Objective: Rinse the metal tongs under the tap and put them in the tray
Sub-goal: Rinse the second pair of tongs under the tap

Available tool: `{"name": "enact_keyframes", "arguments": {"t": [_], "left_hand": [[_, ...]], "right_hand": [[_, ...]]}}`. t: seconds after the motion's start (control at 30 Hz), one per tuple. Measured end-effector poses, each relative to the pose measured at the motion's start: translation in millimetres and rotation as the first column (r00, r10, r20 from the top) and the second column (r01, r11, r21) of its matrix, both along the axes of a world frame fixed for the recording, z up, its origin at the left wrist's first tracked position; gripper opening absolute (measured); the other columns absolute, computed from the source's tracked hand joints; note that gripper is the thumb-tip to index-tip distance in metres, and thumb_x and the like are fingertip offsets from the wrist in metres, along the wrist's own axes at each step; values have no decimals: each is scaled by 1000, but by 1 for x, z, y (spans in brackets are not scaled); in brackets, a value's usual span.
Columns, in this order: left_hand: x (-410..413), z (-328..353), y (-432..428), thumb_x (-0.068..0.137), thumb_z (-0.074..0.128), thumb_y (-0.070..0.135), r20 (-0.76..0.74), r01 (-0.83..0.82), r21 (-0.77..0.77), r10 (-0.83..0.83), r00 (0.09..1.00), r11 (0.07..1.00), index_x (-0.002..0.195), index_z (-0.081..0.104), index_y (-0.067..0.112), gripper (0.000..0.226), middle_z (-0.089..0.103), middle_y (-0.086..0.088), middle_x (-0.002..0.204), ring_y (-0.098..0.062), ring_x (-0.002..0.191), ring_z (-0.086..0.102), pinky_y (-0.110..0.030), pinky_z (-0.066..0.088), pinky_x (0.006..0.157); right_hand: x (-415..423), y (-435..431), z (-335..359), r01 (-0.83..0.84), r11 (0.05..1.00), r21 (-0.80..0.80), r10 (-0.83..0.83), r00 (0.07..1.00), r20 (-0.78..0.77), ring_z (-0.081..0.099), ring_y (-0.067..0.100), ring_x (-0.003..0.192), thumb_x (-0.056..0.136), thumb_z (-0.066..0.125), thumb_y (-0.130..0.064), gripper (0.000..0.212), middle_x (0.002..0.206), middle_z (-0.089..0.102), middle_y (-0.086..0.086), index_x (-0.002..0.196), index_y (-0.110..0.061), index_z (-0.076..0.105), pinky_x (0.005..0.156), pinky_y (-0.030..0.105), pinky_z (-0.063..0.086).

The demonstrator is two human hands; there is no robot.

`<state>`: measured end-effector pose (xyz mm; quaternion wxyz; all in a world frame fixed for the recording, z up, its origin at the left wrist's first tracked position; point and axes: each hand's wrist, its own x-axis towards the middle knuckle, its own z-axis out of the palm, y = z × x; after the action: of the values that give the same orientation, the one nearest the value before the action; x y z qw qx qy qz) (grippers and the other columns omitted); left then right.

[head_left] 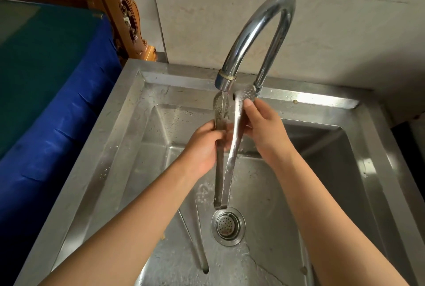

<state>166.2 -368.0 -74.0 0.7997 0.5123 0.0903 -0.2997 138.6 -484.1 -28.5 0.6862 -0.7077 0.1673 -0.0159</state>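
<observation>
The metal tongs (226, 170) hang over the steel sink (128, 124), hinge end down near the drain (228, 226), perforated tips up and spread apart. My left hand (203, 147) grips the left arm of the tongs. My right hand (262, 129) holds the right arm, thumb on its perforated tip. Water runs from the curved chrome tap (259, 32) onto the left tip. No tray is in view.
Another long metal utensil (195, 239) lies in the wet basin left of the drain. A blue and green covered surface (57, 78) stands left of the sink. A carved wooden frame (124, 9) and a tiled wall are behind.
</observation>
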Motion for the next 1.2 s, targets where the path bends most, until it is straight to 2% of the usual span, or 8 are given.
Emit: {"name": "enact_keyframes", "arguments": {"t": [0.1,0.17,0.4,0.63,0.73,0.87,1.07,1.2], "left_hand": [[1,4,6,89,35,-10,31,59,-117,-56,998,991,117,51,-3,33,68,-10,99,-16,79,68,-24,55,63],[1,4,7,91,36,-7,45,66,-139,-60,997,988,122,49,-1,34,66,-12,109,-18,86,68,-26,56,67],[-3,1,3,95,44,15,187,-26,34,19,982,999,101,63,16,21,75,5,76,-11,68,71,-22,54,55],[1,14,-6,96,42,22,370,-125,208,40,928,970,91,62,17,21,74,4,74,-13,72,72,-21,56,62],[-1,21,-5,95,43,19,483,-179,237,44,874,955,95,61,16,18,70,-4,86,-13,76,71,-25,58,70],[1,29,1,95,44,17,616,-283,283,53,786,916,95,57,27,17,67,9,85,-4,79,69,-13,52,74],[-1,27,2,92,48,10,639,-281,244,65,767,928,107,56,11,17,64,14,91,5,83,66,-6,47,73],[-2,30,-8,88,56,13,605,-268,212,89,791,940,100,55,26,18,66,6,89,-15,95,66,-34,52,91]], "right_hand": [[-6,-12,-1,11,998,55,-13,999,31,71,25,70,100,38,-21,30,72,70,7,108,5,50,68,38,58],[-10,-13,-1,-15,999,50,12,998,60,67,8,60,100,36,-20,24,61,68,-8,107,-2,51,60,23,53],[-25,-4,12,-39,997,-63,48,988,146,59,26,84,99,38,-20,24,91,60,11,117,-12,51,87,47,50],[-35,-8,15,-92,991,-98,117,951,286,51,-3,76,94,49,-17,15,86,51,-5,109,-22,49,76,10,45],[-37,-12,12,-48,991,-125,87,942,325,48,3,72,87,61,-19,27,79,45,-3,109,-25,46,71,17,46],[-33,-14,2,-21,995,-97,50,950,307,53,5,82,89,59,-7,40,86,52,-7,124,-17,42,82,21,49],[-25,-13,-6,32,999,-14,-26,941,337,62,20,103,89,59,-8,37,102,63,3,124,-14,48,94,27,50],[-18,-4,-17,142,982,-124,-102,955,278,66,20,94,91,55,-12,25,101,69,8,116,-13,57,86,27,53]]}}
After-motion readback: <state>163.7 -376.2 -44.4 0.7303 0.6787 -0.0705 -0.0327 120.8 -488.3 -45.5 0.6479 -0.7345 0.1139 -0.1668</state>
